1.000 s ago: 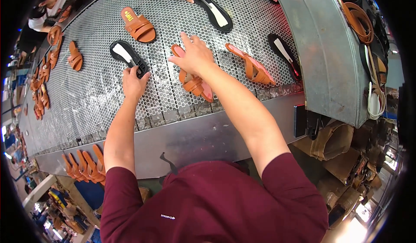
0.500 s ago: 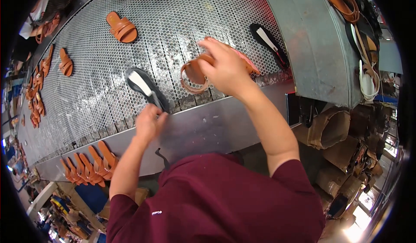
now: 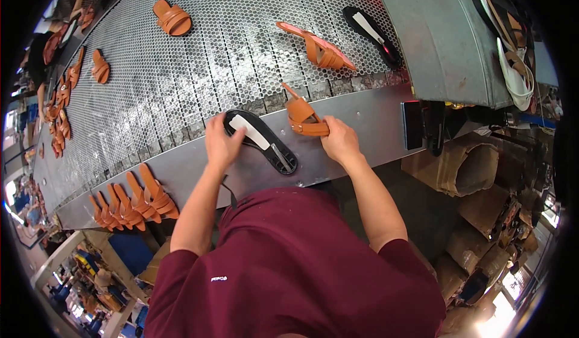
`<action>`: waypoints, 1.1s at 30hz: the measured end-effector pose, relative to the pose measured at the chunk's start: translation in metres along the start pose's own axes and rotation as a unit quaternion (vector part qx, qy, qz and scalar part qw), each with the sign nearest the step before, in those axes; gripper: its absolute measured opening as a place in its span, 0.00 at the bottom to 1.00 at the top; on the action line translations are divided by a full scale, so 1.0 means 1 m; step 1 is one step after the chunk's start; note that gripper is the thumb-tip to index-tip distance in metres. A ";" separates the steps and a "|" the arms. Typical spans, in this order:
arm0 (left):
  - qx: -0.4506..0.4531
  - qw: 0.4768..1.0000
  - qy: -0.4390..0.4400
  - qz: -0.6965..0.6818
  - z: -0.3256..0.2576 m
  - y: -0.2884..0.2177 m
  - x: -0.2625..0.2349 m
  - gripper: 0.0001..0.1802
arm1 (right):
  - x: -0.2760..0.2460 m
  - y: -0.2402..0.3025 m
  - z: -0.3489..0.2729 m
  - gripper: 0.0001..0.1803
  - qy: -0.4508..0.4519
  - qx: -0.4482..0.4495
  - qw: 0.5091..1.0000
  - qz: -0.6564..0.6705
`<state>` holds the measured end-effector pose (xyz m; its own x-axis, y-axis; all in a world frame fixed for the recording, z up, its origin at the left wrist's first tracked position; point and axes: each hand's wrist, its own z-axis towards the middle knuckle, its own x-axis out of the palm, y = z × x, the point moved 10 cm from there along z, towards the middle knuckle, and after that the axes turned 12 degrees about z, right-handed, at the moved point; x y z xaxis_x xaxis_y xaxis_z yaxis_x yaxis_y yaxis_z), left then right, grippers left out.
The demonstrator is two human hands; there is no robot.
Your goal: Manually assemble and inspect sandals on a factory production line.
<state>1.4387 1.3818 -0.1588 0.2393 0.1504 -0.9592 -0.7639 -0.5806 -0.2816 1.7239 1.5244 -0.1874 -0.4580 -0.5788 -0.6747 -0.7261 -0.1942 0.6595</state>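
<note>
My left hand [image 3: 223,142] grips the rounded end of a black shoe sole [image 3: 276,150], thumb on its upper face, where a white strip runs lengthwise. That sole slants over the metal front edge of the conveyor. To its right, my right hand [image 3: 341,141] pinches one end of a tan sandal upper [image 3: 301,112] with wide straps. Sole and upper are a short way apart. Beyond them on the mesh belt lie another tan sandal upper [image 3: 325,56], its pinkish underside partly showing, and a second black sole [image 3: 386,51] with a white strip.
Tan sandals [image 3: 174,19] are spread over the mesh conveyor belt [image 3: 232,48]. Several more sandals [image 3: 136,202] lean in a row along the front edge at left. A grey metal housing [image 3: 449,42] stands over the belt at right, with cardboard boxes [image 3: 458,168] below it.
My left hand has lifted the black sole from the belt and brought it nearer. My right hand has drawn the tan upper toward me. Sandals on the belt appear farther up the picture.
</note>
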 end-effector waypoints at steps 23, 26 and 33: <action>-0.138 0.571 0.283 -0.758 0.018 -0.060 0.069 0.25 | 0.090 0.017 -0.038 0.11 0.204 0.134 0.746 0.619; -0.131 0.624 0.286 -0.715 0.016 -0.069 0.063 0.44 | 0.090 0.022 -0.037 0.11 0.207 0.151 0.745 0.616; -0.117 0.642 0.308 -0.692 0.014 -0.084 0.055 0.36 | 0.088 0.031 -0.032 0.11 0.234 0.160 0.745 0.604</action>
<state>1.5076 1.4503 -0.1885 0.8392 0.3485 0.4175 0.5294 -0.3480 -0.7737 1.6778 1.4427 -0.2158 -0.7014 -0.4061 0.5857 -0.0487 0.8472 0.5291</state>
